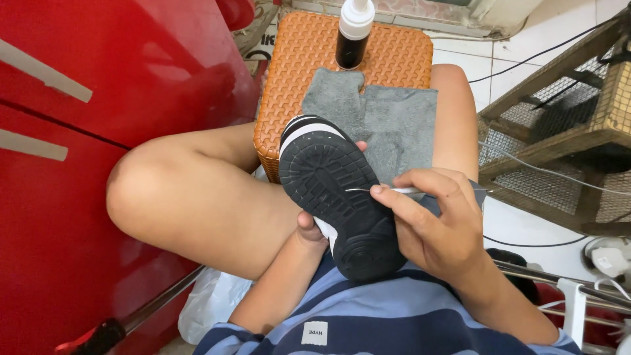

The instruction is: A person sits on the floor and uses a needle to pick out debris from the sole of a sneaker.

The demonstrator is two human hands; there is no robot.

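Here, seen from above, you sit with bare knees apart, holding a black-soled sneaker (338, 197) sole-up over your lap. Your left hand (310, 230) grips the shoe from underneath; only the thumb at the near edge and a fingertip beyond the far edge show, closed around the shoe. Your right hand (437, 220) rests against the shoe's right side, thumb and forefinger pinched together on a thin metal pick (381, 190), whose point lies on the tread near the middle of the sole.

Just beyond the shoe, a grey cloth (388, 118) is spread over an orange woven stool (296, 72) and your right thigh. A dark bottle with a white pump top (353, 33) stands upright at the stool's far edge. A red cabinet (79, 164) fills the left side, and a wooden wire-mesh cage (565, 125) stands to your right on the white tiled floor.
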